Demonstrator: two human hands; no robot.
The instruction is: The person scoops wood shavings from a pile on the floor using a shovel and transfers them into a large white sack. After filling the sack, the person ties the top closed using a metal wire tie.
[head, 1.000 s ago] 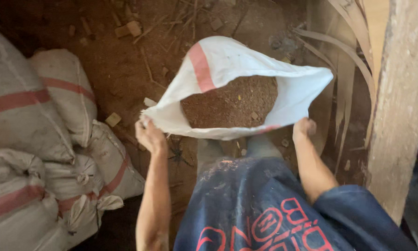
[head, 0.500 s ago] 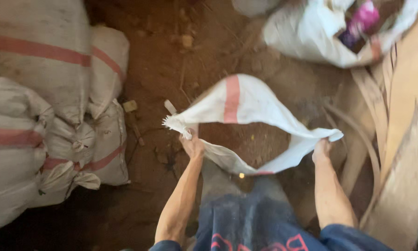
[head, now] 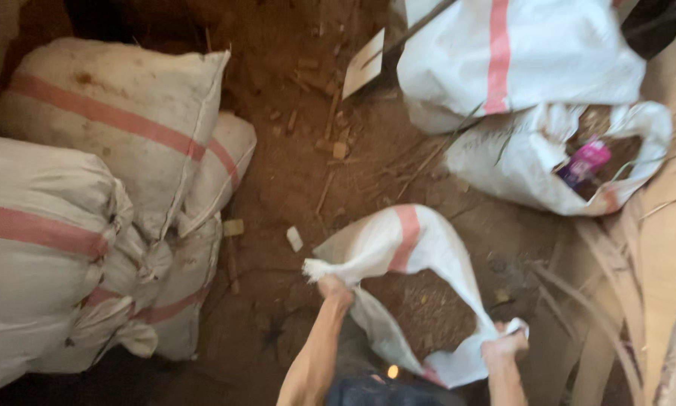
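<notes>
The left hand (head: 335,287) has its fingers clamped on a bunched corner of the white sack (head: 409,256), at the near left of its mouth. The right hand (head: 505,346) has its fingers closed on the opposite edge of the mouth, lower and to the right. Both forearms reach forward from the bottom of the view, the left one raised higher than the right, so the mouth hangs tilted and stretched between them.

The sack, white with a red stripe, is held over the dirt floor (head: 293,188) and holds brown, crumbly material (head: 428,308). Bare dirt with wood scraps lies ahead of it. To the left, filled sacks (head: 90,188) are stacked tight together. Ahead on the right lies another white sack (head: 518,60), and beside it an open bag (head: 503,173) with a purple packet (head: 584,162) inside. Bent wooden strips (head: 623,301) crowd the right edge.
</notes>
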